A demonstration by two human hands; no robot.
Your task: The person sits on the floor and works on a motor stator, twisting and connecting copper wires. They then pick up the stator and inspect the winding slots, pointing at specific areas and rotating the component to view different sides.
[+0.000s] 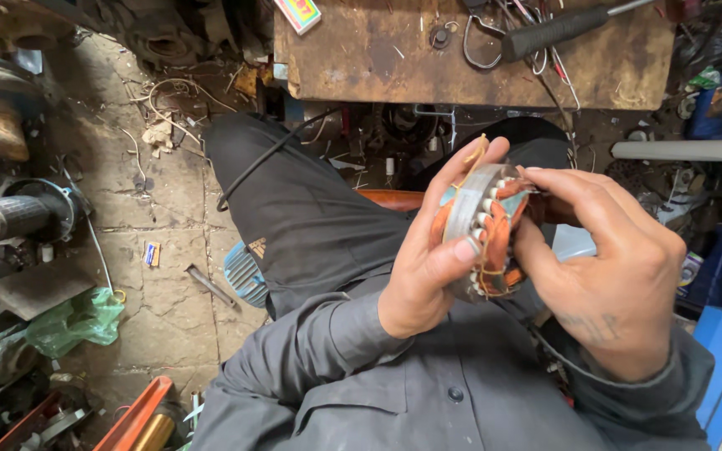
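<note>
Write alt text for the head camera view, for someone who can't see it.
Seen from above, a seated person's left hand and right hand grip a round motor stator wound with copper wire, over their lap. A worn wooden bench with tools stands ahead, above a cluttered stone floor.

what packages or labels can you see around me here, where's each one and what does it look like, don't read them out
Flat card packet: top edge of the rusty workbench, rectangular, yellow, red and green.
Small box: stone floor to the left of the knee, blue, white and orange.
Round tin: right side, by the blue crate, printed label, too small to describe.
No screens or signs.
</note>
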